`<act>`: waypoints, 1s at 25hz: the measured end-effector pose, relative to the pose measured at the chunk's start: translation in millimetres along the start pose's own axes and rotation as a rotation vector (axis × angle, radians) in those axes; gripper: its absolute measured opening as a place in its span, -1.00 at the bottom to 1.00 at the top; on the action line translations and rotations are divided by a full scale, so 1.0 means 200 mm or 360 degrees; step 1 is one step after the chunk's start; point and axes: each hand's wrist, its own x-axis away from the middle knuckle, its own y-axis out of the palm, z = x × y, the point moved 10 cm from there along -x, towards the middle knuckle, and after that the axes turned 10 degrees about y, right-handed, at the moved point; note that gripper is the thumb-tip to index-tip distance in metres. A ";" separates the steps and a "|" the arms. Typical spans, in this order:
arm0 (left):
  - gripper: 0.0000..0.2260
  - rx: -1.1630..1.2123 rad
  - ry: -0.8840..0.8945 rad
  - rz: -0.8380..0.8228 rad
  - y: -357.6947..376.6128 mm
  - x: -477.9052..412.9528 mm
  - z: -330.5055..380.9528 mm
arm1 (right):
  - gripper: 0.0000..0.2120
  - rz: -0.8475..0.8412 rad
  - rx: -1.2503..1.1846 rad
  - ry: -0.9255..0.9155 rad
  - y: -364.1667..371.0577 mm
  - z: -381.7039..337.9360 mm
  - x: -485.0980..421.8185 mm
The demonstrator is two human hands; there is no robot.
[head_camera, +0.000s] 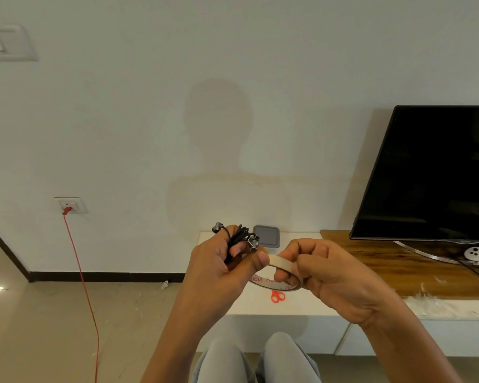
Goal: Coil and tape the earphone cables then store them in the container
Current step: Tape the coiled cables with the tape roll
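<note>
Hands both occupied: left hand point(219, 268) grips the coiled earphone cable point(237, 236) in front of the lidded container point(267, 235) on the tabletop point(260, 306), thumb against the tape roll point(281, 262) held by right hand point(333, 275); recommend peeling a short strip taut while keeping the coil squeezed.

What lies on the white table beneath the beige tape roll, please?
Only red plastic scissor handles show on the white table, just below the beige tape roll. Their blades are hidden behind the roll and the right hand gripping it.
</note>
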 end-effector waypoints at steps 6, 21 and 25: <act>-0.60 0.0023 0.0030 0.0018 -0.01 0.00 0.01 | -0.64 -0.0013 -0.0015 -0.0031 0.01 0.00 0.00; -0.74 -0.0068 -0.0139 -0.0043 0.08 0.02 -0.01 | -0.80 0.0180 0.0798 -0.0381 0.02 -0.15 0.12; -0.78 -0.0031 -0.0201 -0.0052 0.12 0.02 -0.02 | -0.92 0.0221 0.0813 -0.0392 0.01 -0.16 0.13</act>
